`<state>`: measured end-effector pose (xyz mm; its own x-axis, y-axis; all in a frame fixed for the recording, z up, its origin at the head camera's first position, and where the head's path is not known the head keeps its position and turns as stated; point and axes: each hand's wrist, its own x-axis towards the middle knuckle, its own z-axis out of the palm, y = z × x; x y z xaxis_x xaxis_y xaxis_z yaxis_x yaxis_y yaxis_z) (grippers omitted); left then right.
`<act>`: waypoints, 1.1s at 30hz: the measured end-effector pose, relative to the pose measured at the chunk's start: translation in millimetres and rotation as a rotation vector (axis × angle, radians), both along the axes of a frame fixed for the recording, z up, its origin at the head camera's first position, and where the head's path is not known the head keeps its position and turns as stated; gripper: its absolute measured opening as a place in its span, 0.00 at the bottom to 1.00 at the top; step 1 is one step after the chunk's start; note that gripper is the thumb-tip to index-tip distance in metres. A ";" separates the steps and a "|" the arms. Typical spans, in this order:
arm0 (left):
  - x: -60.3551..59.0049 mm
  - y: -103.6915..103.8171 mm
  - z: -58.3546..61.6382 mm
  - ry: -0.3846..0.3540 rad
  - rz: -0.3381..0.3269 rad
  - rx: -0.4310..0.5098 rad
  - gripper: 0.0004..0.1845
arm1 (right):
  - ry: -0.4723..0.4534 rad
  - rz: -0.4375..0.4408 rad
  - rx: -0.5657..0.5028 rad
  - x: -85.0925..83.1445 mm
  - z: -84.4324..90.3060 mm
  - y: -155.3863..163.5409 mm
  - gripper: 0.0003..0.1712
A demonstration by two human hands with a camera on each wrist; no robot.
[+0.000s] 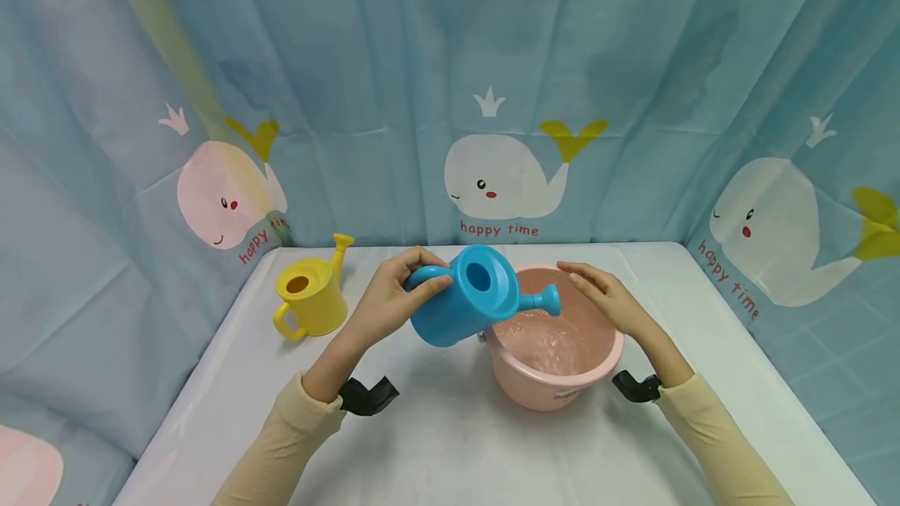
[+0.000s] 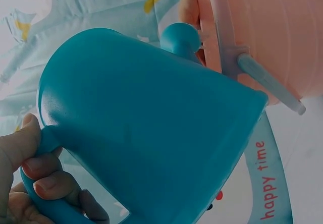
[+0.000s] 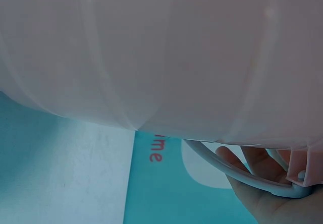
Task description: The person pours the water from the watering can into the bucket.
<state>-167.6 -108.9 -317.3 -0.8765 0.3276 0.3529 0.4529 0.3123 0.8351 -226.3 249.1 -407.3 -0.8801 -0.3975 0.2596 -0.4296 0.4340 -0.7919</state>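
Blue plastic, smooth and rounded, the can (image 1: pixel 464 295) is tilting in my left hand (image 1: pixel 394 299), whose fingers (image 2: pixel 43 176) are curling round its handle, and its spout is hanging over the pink bucket (image 1: pixel 562 381) at mid-table. I am seeing water rippling inside the bucket. My right hand (image 1: pixel 608 299) is resting on the bucket's far rim with fingers relaxed, gripping nothing; its palm is lying against the grey bail (image 3: pixel 237 173). Off to the left a yellow can (image 1: pixel 309 303) is standing well apart on the white table (image 1: pixel 450 443). Behind, the teal curtain (image 1: pixel 422 45) is showing white whales with "happy time" in red.
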 end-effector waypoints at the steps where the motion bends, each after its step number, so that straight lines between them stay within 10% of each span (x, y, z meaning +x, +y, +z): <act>1: -0.1 0.0 -0.4 -0.001 0.001 -0.001 0.10 | 0.000 0.002 -0.003 0.1 -0.2 0.0 0.23; 33: -2.0 -1.2 1.4 0.021 -0.001 -0.015 0.10 | 0.009 -0.002 0.004 -0.4 -1.6 1.2 0.22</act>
<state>-169.6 -110.1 -315.9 -0.8686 0.3338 0.3664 0.4707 0.3239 0.8207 -226.7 250.3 -408.8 -0.8787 -0.3966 0.2656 -0.4354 0.4381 -0.7864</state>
